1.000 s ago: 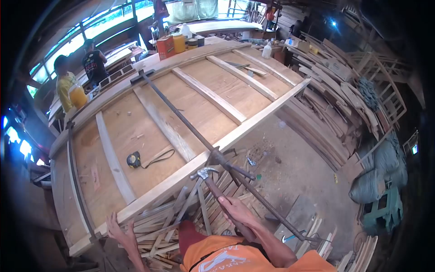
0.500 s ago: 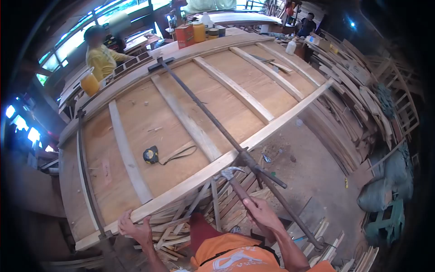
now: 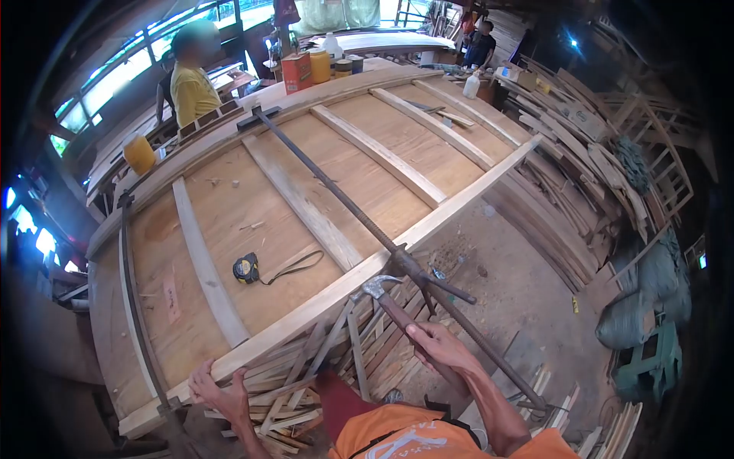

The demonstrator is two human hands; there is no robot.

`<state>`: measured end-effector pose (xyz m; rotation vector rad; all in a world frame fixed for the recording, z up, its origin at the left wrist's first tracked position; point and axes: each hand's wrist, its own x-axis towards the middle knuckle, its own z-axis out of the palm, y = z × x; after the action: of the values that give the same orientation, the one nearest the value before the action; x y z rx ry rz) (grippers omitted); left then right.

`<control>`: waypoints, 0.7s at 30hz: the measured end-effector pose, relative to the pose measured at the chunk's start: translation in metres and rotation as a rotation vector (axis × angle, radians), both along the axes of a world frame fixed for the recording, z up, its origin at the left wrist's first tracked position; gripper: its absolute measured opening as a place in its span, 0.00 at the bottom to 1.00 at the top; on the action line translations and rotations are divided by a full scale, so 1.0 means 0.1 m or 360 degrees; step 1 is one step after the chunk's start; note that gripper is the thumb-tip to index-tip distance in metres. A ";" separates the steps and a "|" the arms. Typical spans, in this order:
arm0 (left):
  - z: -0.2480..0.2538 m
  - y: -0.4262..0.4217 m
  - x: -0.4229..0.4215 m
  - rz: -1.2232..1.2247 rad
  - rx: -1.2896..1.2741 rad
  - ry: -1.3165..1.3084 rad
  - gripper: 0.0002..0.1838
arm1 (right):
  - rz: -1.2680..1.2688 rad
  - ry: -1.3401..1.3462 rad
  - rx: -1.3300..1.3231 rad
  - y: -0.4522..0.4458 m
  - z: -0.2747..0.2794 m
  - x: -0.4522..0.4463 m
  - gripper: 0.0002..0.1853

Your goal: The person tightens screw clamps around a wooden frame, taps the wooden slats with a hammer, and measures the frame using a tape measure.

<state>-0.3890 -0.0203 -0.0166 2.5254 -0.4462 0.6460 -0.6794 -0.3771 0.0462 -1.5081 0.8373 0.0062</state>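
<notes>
While the hammer (image 3: 395, 311) is gripped by the right hand (image 3: 445, 349) and the front rail (image 3: 306, 310) touched by the open left hand (image 3: 222, 395), beyond them slats (image 3: 300, 202) are already laid across, bar clamps (image 3: 367, 221) are fitted, and fastening cannot be confirmed.

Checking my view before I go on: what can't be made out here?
All in the head view:
Left hand: its own fingers and the front rail hide the contact, so gripping or resting is unclear.
Hammer head: the viewing angle hides whether it touches the rail.
Hammer handle: partly covered by the right hand's grip.
Tape measure: markings too small.
</notes>
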 end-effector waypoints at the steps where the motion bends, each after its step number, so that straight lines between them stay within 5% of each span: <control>1: 0.01 0.00 -0.01 -0.0009 -0.0012 0.0006 0.36 | 0.0015 -0.0016 0.0019 0.00 0.01 -0.01 0.29; 15: 0.05 0.04 -0.12 -0.0075 -0.0081 0.0046 0.39 | 0.0113 -0.0060 0.0147 0.71 0.31 -0.48 0.23; 17: 0.18 -0.06 -0.24 -0.0017 -0.0276 -0.0269 0.38 | 0.0264 -0.0335 0.0182 0.83 0.79 -0.20 0.21; 21: 0.46 -0.11 -0.63 0.0193 -0.0728 -0.0120 0.30 | 0.0324 -0.0697 0.0125 0.67 0.92 0.90 0.20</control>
<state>-0.4525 -0.0314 0.0298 2.1088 -0.1467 0.7903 -0.5894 -0.3103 0.1380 -1.4425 0.3285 -0.1350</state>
